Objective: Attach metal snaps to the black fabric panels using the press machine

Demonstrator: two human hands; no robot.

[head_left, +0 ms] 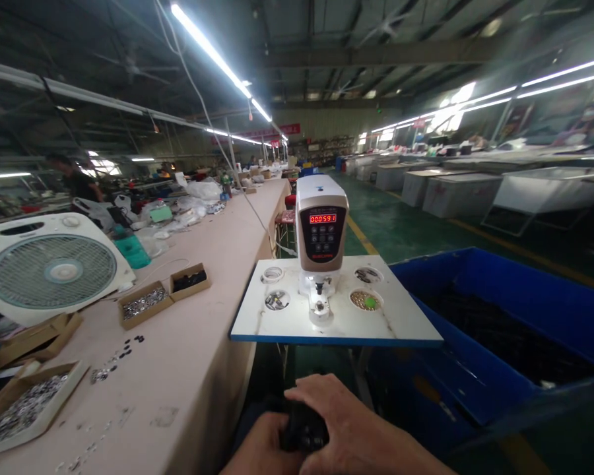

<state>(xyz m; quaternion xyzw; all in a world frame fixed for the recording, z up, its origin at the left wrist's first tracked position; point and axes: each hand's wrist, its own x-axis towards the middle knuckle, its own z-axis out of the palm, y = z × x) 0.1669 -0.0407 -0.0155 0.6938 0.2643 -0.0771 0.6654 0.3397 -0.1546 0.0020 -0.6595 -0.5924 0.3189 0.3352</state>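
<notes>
While both hands are meeting low in front of the white board [406,323], the left hand [267,445] is holding a dark object [304,425] from one side, and the right hand [344,419] is arching over it from the other. The right fingers are curving narrowly around the object; most of the left fingers are lying out of sight, so how tightly they are gripping I cannot tell. The object is sitting between the two palms, below the board's edge and apart from the machine [321,224], whose display is showing 000591. Its dark surface is blending into the shadow beneath, so a misjudged grip could be letting it slip toward the floor. If it were rising too steeply, it could be catching the board's front edge or knocking the lower post [319,309]. Fingers straying between that post and the tip above could be getting pinched. Small brass-coloured parts [363,301] are lying in an open well, where a brushing sleeve or wrist could be scattering them, perhaps into the blue bin [505,284] standing just beside the board.
</notes>
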